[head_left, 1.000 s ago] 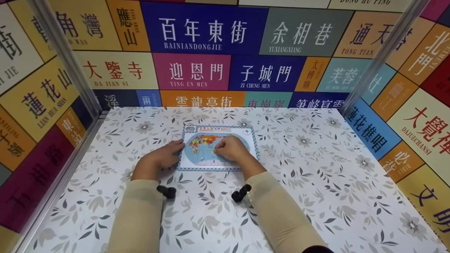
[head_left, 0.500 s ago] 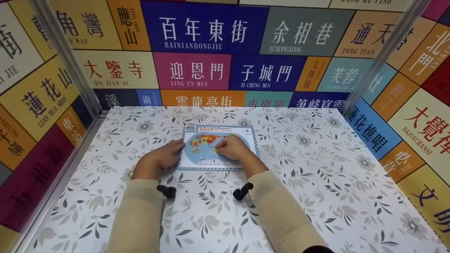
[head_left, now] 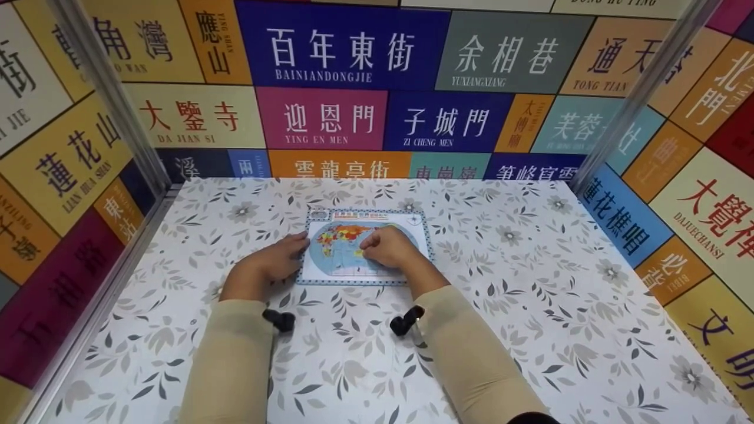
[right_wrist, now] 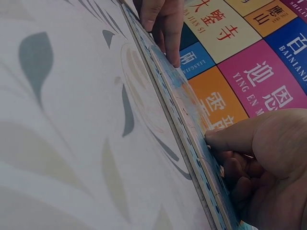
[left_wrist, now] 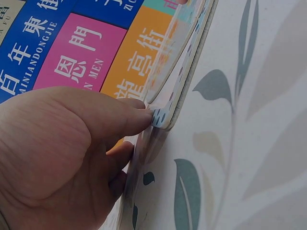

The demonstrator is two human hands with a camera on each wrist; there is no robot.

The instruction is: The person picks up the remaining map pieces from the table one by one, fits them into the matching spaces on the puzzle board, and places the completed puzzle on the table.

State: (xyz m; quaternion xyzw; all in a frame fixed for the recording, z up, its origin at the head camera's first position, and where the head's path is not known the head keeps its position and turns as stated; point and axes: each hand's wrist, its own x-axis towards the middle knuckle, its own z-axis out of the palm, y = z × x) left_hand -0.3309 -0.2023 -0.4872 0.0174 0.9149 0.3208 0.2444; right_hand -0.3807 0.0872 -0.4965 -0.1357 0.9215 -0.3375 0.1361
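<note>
A world map jigsaw puzzle [head_left: 339, 250] with a blue dotted border lies flat on the table. Along its left edge lies my left hand [head_left: 277, 259]. In the left wrist view the thumb [left_wrist: 136, 120] of that hand touches the dotted corner, and the other fingers lie beside the edge. Over the middle right of the map my right hand [head_left: 389, 247] is bent, thumb and forefinger together, pinching at a puzzle piece that the fingers mostly hide. In the right wrist view the right thumb [right_wrist: 218, 139] touches the map surface, with the other fingers curled under it.
The table [head_left: 341, 353] has a white cloth with grey leaves. Behind it stands a wall [head_left: 341, 47] of coloured panels with Chinese characters; similar panels flank both sides, with metal posts [head_left: 636, 88] at the corners. Black wrist cameras [head_left: 280, 321] sit on both sleeves.
My right hand has shifted very slightly to the right, showing more of the yellow patch on the map. The left hand and the puzzle have hardly moved.
</note>
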